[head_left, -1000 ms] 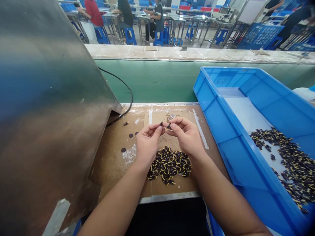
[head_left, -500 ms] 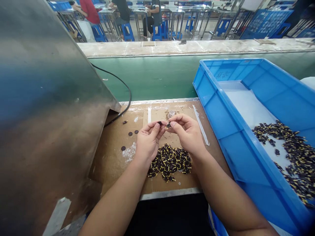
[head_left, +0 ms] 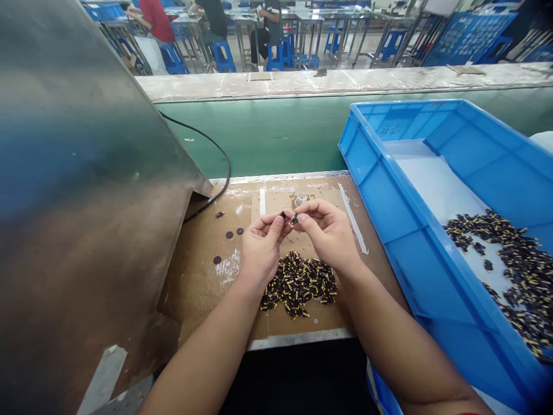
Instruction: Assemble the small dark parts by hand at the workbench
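Just beyond a pile of small black parts with yellow ends, both hands meet over the cardboard. Thumb and fingers of my left hand pinch a small dark piece. Close beside it, my right hand pinches a black part with a yellow tip. The fingertips of the two hands nearly touch. Left of my left hand, dark round discs lie flat on the cardboard.
A blue bin at the right holds white sheets and many black-and-yellow parts. A metal housing fills the left, with a black cable beside it. People sit at tables beyond the green belt.
The dark piece in my left hand and the part in my right hand have tilted slightly at the fingertips. Both hands remain almost in the same place.
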`<move>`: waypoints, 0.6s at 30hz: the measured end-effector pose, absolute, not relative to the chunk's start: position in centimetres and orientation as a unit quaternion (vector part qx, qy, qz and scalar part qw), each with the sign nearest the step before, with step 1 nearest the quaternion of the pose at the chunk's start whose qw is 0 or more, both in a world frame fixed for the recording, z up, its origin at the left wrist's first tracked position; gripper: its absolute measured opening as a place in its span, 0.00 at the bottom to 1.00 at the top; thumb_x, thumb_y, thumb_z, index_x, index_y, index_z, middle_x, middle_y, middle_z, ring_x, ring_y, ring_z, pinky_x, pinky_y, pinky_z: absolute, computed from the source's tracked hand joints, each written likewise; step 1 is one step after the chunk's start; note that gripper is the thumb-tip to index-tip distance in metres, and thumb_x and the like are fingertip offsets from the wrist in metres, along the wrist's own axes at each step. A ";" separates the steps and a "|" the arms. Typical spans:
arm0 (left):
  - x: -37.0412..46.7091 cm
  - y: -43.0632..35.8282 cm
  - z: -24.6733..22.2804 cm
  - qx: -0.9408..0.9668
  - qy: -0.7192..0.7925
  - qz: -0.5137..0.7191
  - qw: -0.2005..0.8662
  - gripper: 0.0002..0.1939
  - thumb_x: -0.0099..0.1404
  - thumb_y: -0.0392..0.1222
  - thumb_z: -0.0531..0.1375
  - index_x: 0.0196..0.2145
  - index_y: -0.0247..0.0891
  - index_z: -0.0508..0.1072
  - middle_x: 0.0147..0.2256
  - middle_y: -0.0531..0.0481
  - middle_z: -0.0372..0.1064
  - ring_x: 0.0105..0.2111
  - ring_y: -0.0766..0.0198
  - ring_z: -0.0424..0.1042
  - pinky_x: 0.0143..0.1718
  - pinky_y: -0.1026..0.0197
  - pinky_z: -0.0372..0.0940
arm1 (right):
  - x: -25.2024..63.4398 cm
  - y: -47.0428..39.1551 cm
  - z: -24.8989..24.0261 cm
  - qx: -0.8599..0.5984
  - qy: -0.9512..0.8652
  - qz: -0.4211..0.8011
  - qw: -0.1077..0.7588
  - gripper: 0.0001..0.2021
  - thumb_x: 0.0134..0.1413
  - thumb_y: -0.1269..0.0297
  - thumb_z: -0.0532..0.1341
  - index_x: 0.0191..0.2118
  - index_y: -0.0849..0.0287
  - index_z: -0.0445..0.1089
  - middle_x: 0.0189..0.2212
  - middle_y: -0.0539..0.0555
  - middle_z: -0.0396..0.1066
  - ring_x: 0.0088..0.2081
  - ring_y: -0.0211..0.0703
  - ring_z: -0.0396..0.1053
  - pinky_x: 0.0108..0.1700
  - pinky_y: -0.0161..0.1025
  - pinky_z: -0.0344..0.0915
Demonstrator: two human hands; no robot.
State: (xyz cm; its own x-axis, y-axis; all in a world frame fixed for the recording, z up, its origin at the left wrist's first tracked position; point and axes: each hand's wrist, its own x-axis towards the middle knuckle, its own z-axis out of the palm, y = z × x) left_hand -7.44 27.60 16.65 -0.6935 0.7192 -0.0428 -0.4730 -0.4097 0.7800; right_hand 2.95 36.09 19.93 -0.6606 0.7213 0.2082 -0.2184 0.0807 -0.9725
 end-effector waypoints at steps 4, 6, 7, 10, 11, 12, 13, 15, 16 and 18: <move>-7.5 27.6 16.4 0.162 0.419 0.823 0.347 0.11 0.58 0.42 0.73 0.37 0.37 0.81 0.39 0.44 0.80 0.39 0.64 0.79 0.46 0.62 0.75 | 2.9 36.1 20.0 -0.193 -0.645 0.645 0.363 0.06 0.60 0.61 0.65 0.39 0.56 0.73 0.38 0.53 0.78 0.41 0.42 0.77 0.46 0.43 0.78; -7.6 27.6 16.3 0.166 0.426 0.819 0.348 0.11 0.58 0.41 0.73 0.37 0.37 0.81 0.40 0.44 0.80 0.39 0.63 0.79 0.47 0.61 0.75 | 2.9 36.1 20.0 -0.190 -0.649 0.638 0.367 0.06 0.59 0.61 0.65 0.39 0.56 0.73 0.38 0.53 0.78 0.41 0.42 0.77 0.47 0.43 0.77; -7.6 27.6 16.2 0.168 0.429 0.817 0.346 0.11 0.58 0.42 0.73 0.38 0.37 0.81 0.40 0.43 0.79 0.39 0.63 0.79 0.46 0.61 0.75 | 2.9 36.1 20.0 -0.189 -0.650 0.637 0.368 0.06 0.59 0.60 0.65 0.39 0.56 0.73 0.38 0.53 0.78 0.41 0.42 0.77 0.47 0.42 0.77; -7.7 27.5 15.8 0.180 0.449 0.813 0.322 0.11 0.60 0.43 0.72 0.40 0.38 0.82 0.42 0.43 0.79 0.40 0.63 0.79 0.46 0.61 0.75 | 2.9 36.0 20.1 -0.188 -0.646 0.643 0.367 0.07 0.59 0.60 0.66 0.39 0.57 0.73 0.38 0.53 0.78 0.41 0.41 0.77 0.45 0.42 0.78; -7.8 27.5 15.7 0.189 0.460 0.810 0.311 0.12 0.60 0.43 0.72 0.41 0.38 0.82 0.43 0.43 0.79 0.41 0.63 0.79 0.47 0.62 0.74 | 2.9 35.9 20.1 -0.187 -0.641 0.647 0.368 0.07 0.59 0.60 0.66 0.38 0.57 0.73 0.37 0.53 0.78 0.41 0.41 0.77 0.45 0.42 0.78; -7.8 27.5 15.6 0.201 0.473 0.805 0.297 0.13 0.59 0.42 0.72 0.42 0.39 0.82 0.43 0.43 0.79 0.42 0.64 0.78 0.48 0.63 0.74 | 2.9 35.9 20.2 -0.185 -0.635 0.653 0.367 0.07 0.58 0.60 0.66 0.38 0.57 0.73 0.37 0.53 0.78 0.41 0.41 0.77 0.45 0.41 0.78; -7.9 27.5 15.6 0.217 0.490 0.797 0.278 0.14 0.59 0.42 0.72 0.43 0.40 0.82 0.44 0.43 0.79 0.42 0.64 0.78 0.48 0.63 0.73 | 2.9 35.9 20.2 -0.185 -0.628 0.662 0.366 0.07 0.58 0.60 0.66 0.38 0.56 0.73 0.37 0.53 0.78 0.41 0.41 0.77 0.46 0.41 0.78; -8.0 27.3 15.9 0.261 0.529 0.777 0.220 0.13 0.60 0.41 0.71 0.44 0.41 0.82 0.42 0.44 0.80 0.41 0.64 0.78 0.47 0.63 0.73 | 3.0 35.9 20.3 -0.183 -0.611 0.683 0.356 0.07 0.58 0.59 0.67 0.37 0.56 0.73 0.36 0.52 0.77 0.40 0.41 0.77 0.45 0.41 0.79; -8.0 27.2 16.2 0.285 0.545 0.767 0.184 0.11 0.61 0.41 0.71 0.42 0.40 0.82 0.42 0.45 0.79 0.41 0.64 0.79 0.47 0.62 0.74 | 3.0 35.9 20.4 -0.182 -0.604 0.693 0.348 0.07 0.58 0.59 0.67 0.37 0.56 0.73 0.35 0.52 0.76 0.40 0.40 0.77 0.44 0.40 0.79; -8.0 26.9 16.7 0.326 0.560 0.752 0.119 0.06 0.63 0.40 0.69 0.39 0.39 0.82 0.43 0.44 0.79 0.42 0.61 0.79 0.48 0.58 0.74 | 3.0 36.0 20.4 -0.176 -0.592 0.713 0.332 0.07 0.57 0.60 0.68 0.37 0.56 0.73 0.34 0.51 0.75 0.39 0.40 0.76 0.43 0.40 0.80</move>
